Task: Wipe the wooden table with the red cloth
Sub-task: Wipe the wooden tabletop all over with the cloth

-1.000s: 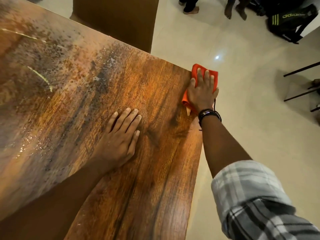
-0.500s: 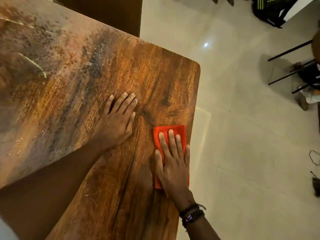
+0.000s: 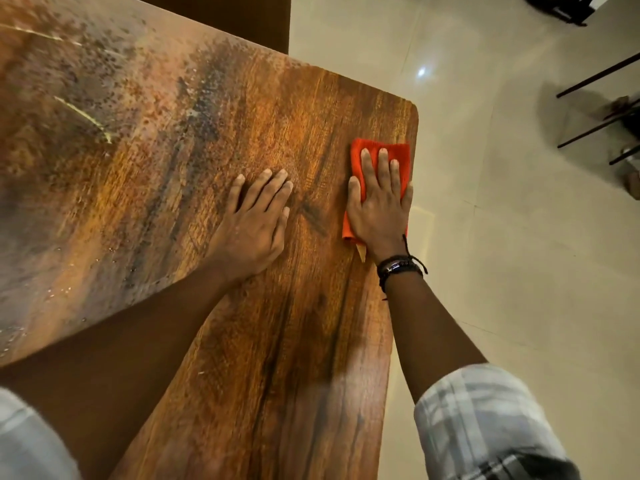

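Warm, dim light; a lamp's glare spot on the floor tiles [image 3: 421, 72], soft blur and bowed edges.

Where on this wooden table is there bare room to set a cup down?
Bare wood lies between the two forearms toward the near edge of the table, and across the speckled stretch left of the left hand. Crowded: the right edge, where the right hand presses the red cloth.

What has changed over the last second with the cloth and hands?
The right hand, flat on the red cloth, drew it back from the far corner, then pushed it forward again along the right edge of the wooden table. The left hand stayed flat on it.
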